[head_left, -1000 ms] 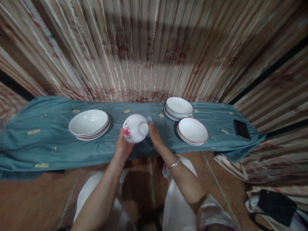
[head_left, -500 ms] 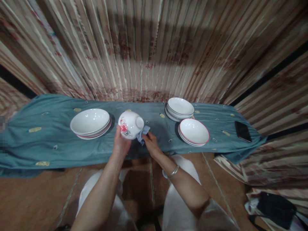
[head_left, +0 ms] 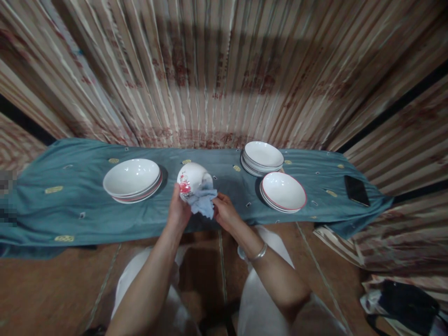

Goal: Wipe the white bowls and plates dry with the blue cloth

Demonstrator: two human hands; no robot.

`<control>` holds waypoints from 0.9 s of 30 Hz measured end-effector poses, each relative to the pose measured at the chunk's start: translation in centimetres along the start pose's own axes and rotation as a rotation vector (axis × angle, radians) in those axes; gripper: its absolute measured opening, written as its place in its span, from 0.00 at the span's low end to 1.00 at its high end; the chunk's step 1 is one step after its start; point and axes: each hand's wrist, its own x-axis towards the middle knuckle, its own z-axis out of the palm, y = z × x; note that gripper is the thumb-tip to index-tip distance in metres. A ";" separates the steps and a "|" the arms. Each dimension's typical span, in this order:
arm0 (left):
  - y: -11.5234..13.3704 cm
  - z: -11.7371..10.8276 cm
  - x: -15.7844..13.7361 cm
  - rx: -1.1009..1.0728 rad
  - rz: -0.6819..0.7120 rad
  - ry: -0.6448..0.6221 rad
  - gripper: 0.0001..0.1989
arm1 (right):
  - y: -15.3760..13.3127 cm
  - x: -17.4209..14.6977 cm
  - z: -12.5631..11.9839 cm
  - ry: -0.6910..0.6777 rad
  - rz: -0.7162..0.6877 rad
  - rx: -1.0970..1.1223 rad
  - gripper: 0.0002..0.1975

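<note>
A white bowl with a red flower print is tipped on its side above the cloth-covered table, its foot toward the right. My left hand grips it by the lower left rim. In my right hand is a light blue cloth, pinched at its right side. The cloth is spread against the lower right of the bowl and covers part of the foot and wall. The bowl's inside faces away and is hidden.
Stacked white bowls stand on the left of the teal tablecloth. To the right are a stack of dark-rimmed dishes and a stack of red-rimmed dishes. A black phone lies near the right end. Behind hangs a striped curtain.
The blue cloth has opened out and now covers more of the bowl's lower side. My right hand has shifted slightly right and down, and the bowl has moved a little right.
</note>
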 end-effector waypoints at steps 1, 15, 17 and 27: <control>0.0 0.1 0.0 -0.007 0.017 -0.014 0.23 | -0.6 0.1 -0.3 0.003 0.001 0.006 0.16; -0.8 0.2 -0.3 0.021 0.022 -0.081 0.23 | -2.5 1.1 -3.5 0.129 -0.362 -0.512 0.11; -0.9 0.2 -0.4 0.026 0.019 -0.096 0.23 | -2.1 0.8 -3.0 0.125 -0.387 -0.587 0.12; -0.6 -0.1 -0.1 0.009 0.024 -0.071 0.23 | -2.2 -0.3 -2.0 -0.055 -0.463 -0.694 0.16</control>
